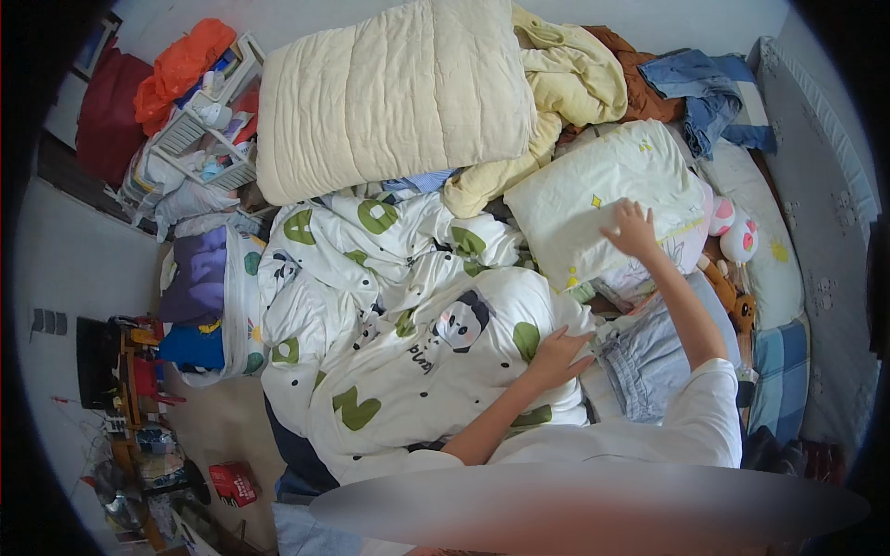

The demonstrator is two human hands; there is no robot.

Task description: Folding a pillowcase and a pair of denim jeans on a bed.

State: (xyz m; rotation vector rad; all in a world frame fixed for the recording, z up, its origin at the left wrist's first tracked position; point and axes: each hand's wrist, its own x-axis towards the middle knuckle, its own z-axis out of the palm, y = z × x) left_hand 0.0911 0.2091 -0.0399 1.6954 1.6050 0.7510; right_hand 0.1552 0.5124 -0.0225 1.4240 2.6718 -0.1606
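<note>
My left hand (558, 358) rests, fingers spread, on the right side of a white quilt (417, 379) printed with pandas and green shapes. The quilt lies bunched across the bed before me. Higher and to the right, my right hand (631, 231) is laid on a pale pillow (598, 163) with small yellow motifs, its fingers apart. Neither hand grasps anything. Below the pillow, between my arms, lies a pair of light grey trousers (643, 361). Part of a pink-and-white cloth item shows beneath the pillow's lower edge.
A thick cream folded quilt (389, 97) lies at the far side, beside a yellow blanket (570, 69) and jeans (695, 90). Plush toys (740, 240) sit by the padded headboard (820, 194). A white plastic basket (208, 149) and a clear storage bag (243, 306) stand left; a red box (233, 484) lies on the floor.
</note>
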